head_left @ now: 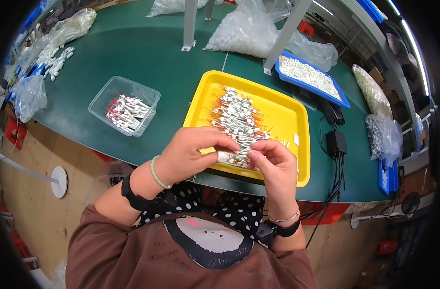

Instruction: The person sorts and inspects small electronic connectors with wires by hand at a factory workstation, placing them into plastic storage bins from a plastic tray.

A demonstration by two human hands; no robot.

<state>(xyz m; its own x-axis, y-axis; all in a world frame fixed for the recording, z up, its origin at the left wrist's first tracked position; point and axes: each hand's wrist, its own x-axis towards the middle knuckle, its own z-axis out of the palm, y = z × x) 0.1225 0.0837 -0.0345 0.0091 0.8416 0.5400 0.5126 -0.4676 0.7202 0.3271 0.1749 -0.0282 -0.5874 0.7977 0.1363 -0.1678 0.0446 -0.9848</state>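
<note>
My left hand (193,151) and my right hand (273,161) meet over the near edge of a yellow tray (297,115). Between their fingertips I pinch a small white sleeve piece (225,156); the left thumb and fingers grip it, and the right fingertips touch its end. The tray holds a heap of thin wired parts with white sleeves and red and orange leads (236,118). A few loose white pieces (289,140) lie on the tray's right side.
A clear plastic box (102,96) with similar red-leaded parts stands left of the tray on the green table (147,53). A blue tray of white parts (310,77), bags of white pieces (244,29), metal frame legs (189,24) and a black power adapter with cables (336,142) lie beyond and right.
</note>
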